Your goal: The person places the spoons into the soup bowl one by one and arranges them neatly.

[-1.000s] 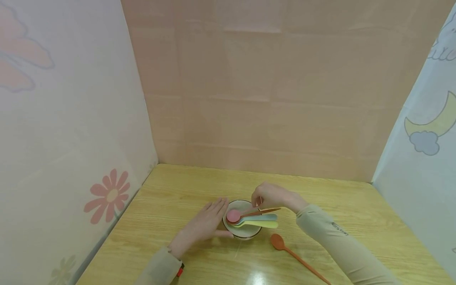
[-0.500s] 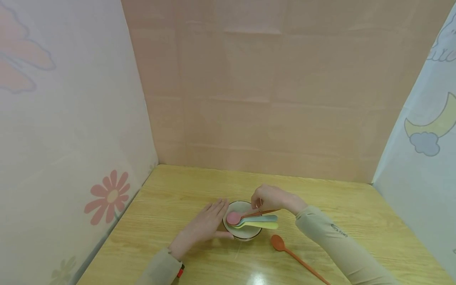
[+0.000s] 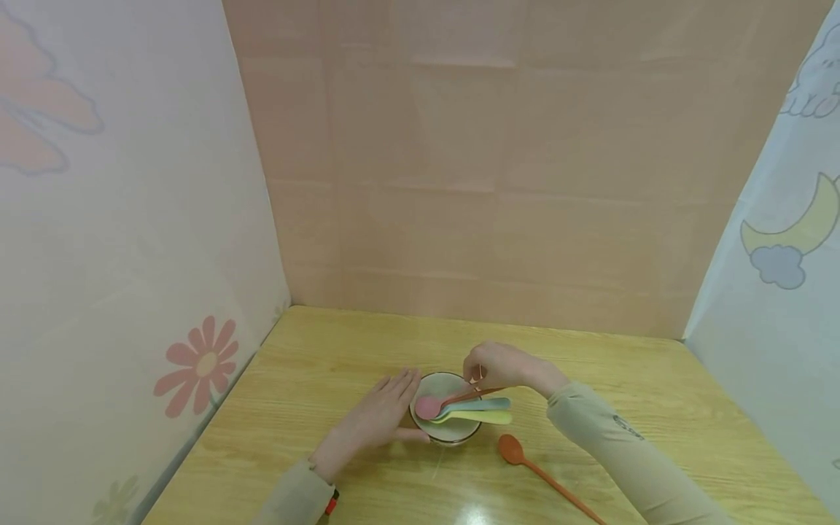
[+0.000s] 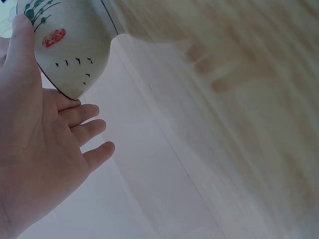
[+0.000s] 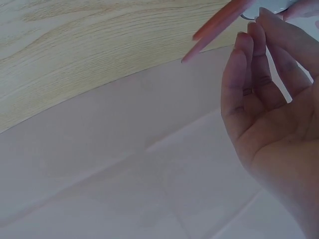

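A pale bowl [image 3: 449, 434] with a dark rim stands on the table; its painted side [image 4: 75, 55] shows in the left wrist view. My left hand [image 3: 377, 415] holds the bowl's left side between thumb and fingers. Inside lie a pink-headed spoon [image 3: 429, 407], a blue spoon [image 3: 492, 404] and a yellow spoon [image 3: 492, 417], handles over the right rim. A reddish handle [image 3: 472, 395] crosses behind them. My right hand [image 3: 502, 364] is at the upper right rim, its thumb and fingertips drawn together close to the reddish handles [image 5: 219, 25]. I cannot tell what they pinch.
An orange spoon [image 3: 551, 477] lies on the wooden table [image 3: 367, 335] to the lower right of the bowl, near my right sleeve [image 3: 610, 437]. A tan wall sheet [image 3: 459, 182] closes the back; decorated white panels stand on both sides.
The reddish handle's visible end has drawn back a little to the left under my right wrist. Both hands stay at the bowl, and the view has tilted slightly.
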A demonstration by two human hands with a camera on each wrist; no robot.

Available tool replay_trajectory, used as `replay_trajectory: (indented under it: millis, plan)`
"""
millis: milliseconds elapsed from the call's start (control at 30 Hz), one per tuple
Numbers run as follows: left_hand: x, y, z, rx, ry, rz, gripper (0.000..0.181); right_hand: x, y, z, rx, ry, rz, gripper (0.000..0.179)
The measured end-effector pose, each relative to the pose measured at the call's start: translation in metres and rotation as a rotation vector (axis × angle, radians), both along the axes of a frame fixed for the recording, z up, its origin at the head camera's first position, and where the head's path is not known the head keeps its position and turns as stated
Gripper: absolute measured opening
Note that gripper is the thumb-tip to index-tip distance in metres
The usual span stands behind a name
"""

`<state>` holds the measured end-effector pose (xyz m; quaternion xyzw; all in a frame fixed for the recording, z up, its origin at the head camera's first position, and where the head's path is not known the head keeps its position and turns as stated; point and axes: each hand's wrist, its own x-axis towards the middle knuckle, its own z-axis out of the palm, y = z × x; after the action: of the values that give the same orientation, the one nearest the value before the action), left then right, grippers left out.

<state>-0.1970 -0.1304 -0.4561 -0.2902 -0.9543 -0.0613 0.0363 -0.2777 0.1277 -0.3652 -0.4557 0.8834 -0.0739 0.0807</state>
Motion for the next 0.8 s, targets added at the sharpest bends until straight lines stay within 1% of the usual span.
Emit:
replay_trajectory:
  millis: [133, 200, 333, 567, 800]
  plan:
    - [0.0, -0.001, 0.0, -0.002, 0.01, -0.005, 0.105, 0.001, 0.003, 0.002, -0.017, -0.003, -0.007, 0.009]
    - [0.0, -0.001, -0.001, -0.003, 0.011, -0.008, 0.105, 0.002, 0.005, 0.003, -0.025, 0.005, -0.001, 0.009]
    - [0.0, -0.002, -0.002, -0.002, 0.007, -0.008, 0.105, 0.002, 0.01, 0.004, -0.031, 0.011, -0.013, 0.009]
    - [-0.001, -0.001, -0.001, 0.001, 0.009, -0.009, 0.104, 0.003, 0.02, 0.007, -0.043, -0.008, -0.042, 0.019]
    - [0.0, -0.002, -0.002, 0.013, 0.021, -0.019, 0.104, 0.005, 0.028, 0.009, -0.08, -0.022, -0.062, 0.02]
